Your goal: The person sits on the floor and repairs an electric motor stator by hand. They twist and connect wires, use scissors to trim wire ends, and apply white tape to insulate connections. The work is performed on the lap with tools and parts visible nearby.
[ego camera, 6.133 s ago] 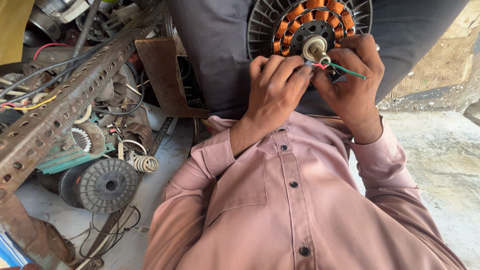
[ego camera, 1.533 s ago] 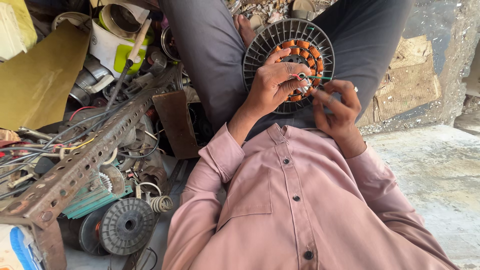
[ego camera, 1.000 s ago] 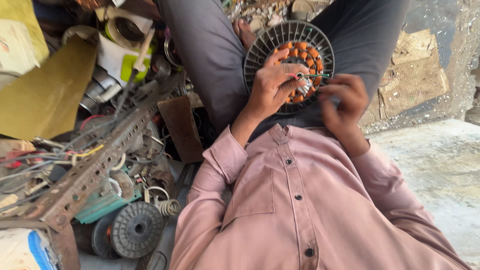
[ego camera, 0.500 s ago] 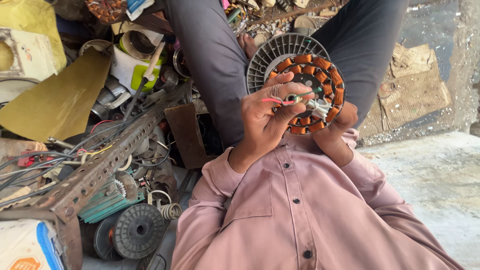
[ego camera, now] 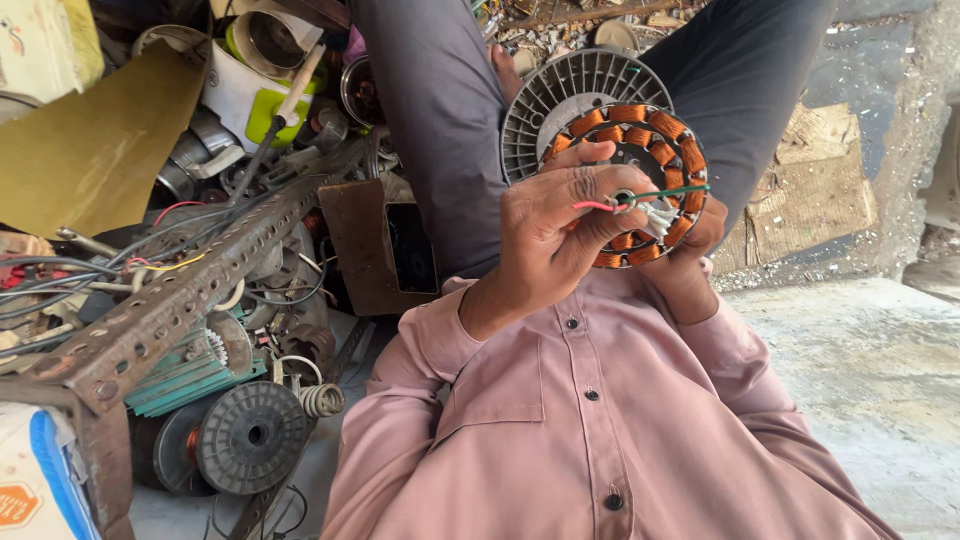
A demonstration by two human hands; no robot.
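Copper-wound round fan stator (ego camera: 640, 150): heavy, stiff, windings fragile; best gripped at rim. Left hand (ego camera: 555, 235) pinching red and green leads (ego camera: 650, 195); right hand (ego camera: 695, 260) cupped behind stator.

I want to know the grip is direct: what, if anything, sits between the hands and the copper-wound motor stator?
Nothing visible. The left hand pinches the red and green wires at the round copper-wound stator hub; the right hand supports it from behind, mostly hidden.

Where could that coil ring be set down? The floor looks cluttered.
Bare concrete floor lies right of the pink sleeve, below the flat cardboard. The left is crowded: perforated angle bar, wire spool, scrap parts.
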